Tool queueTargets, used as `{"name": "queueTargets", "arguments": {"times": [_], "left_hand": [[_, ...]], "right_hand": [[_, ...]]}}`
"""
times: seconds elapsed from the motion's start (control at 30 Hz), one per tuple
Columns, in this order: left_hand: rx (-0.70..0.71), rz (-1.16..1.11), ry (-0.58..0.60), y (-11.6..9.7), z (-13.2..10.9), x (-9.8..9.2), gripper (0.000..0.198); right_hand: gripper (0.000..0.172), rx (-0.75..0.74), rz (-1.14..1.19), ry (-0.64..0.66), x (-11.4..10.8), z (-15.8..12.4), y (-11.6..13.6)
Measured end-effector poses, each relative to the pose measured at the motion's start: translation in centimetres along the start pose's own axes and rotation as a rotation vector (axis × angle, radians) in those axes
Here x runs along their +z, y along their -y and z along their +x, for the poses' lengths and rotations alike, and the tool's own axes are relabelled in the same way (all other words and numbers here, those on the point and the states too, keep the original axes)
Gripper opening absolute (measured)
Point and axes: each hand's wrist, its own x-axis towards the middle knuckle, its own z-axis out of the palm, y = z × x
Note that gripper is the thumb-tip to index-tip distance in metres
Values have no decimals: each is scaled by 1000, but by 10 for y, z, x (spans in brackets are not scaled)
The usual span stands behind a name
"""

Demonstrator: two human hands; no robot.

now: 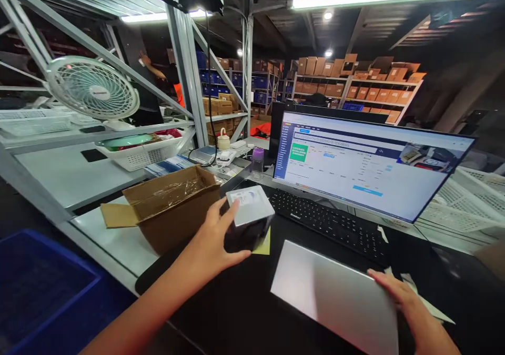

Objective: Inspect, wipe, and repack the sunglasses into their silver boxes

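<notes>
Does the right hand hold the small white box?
No, the left hand holds the small white box, while the right hand holds a flat silver sheet.

Label on white-topped box [246, 197] too small to read; box's lower side dark, partly hidden by left grip [213, 239]. Silver sheet [331, 292] and right grip [410, 305] cut off by bottom edge. Monitor [371, 168] text illegible. Blue bin [39, 286] cut off at left edge. Co-worker [179, 94] mostly hidden behind shelving [185, 66].
</notes>
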Motion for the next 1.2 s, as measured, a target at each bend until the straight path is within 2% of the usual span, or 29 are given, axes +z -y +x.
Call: {"name": "queueTargets", "arguments": {"times": [0.07, 0.13, 0.2, 0.3, 0.37, 0.4, 0.53, 0.63, 0.7, 0.73, 0.8, 0.83, 0.87, 0.93, 0.97, 1.03, 1.07, 1.1, 1.13, 1.2], "left_hand": [[-17, -36, -120, 11, 3, 5, 81], [0, -14, -246, 21, 8, 10, 65], [11, -28, -308, 26, 11, 16, 61], [1, -173, -287, 26, 14, 24, 65], [-1, -236, -290, 20, 14, 30, 65], [-14, -242, -308, 16, 14, 32, 65], [-160, -151, -426, -4, 13, 39, 77], [-191, -98, -440, -10, 11, 44, 89], [-121, -45, -475, -9, 7, 47, 99], [-44, -9, -541, -9, 4, 48, 102], [218, -16, -637, -11, -6, 49, 102], [368, -57, -621, -14, -13, 49, 98], [504, -105, -517, -19, -20, 49, 96], [664, -186, -109, -30, -33, 47, 86], [697, -204, 109, -34, -38, 46, 71], [745, -232, 407, -40, -45, 44, 27], [770, -254, 476, -40, -48, 44, 16], [799, -275, 489, -39, -50, 44, 17], [814, -286, 475, -38, -52, 44, 20], [820, -305, 388, -36, -55, 47, 20]], "right_hand": [[99, -81, 1, -35, 3, -12, 10], [97, -187, 2, -123, 7, -26, 17], [85, -340, -36, -184, 13, -41, 22], [56, -566, -152, -174, 21, -57, 32], [41, -651, -184, -154, 27, -62, 37], [39, -671, -172, -138, 29, -63, 38], [62, -670, 19, 68, 32, -63, 34], [73, -663, 134, 273, 20, -61, 28], [75, -692, 146, 389, 7, -56, 28], [75, -715, 149, 434, 1, -52, 30], [77, -753, 183, 481, -10, -40, 36], [78, -761, 203, 490, -13, -34, 39], [78, -767, 219, 495, -14, -28, 43], [75, -799, 214, 501, -13, -18, 51], [70, -845, 190, 487, -11, -16, 53], [50, -978, 108, 367, -6, -14, 55], [40, -1010, 63, 245, -5, -14, 53], [34, -986, 25, 97, -4, -13, 49], [33, -902, 1, -55, -3, -9, 43], [47, -580, 4, -272, -4, 8, 25]]}}
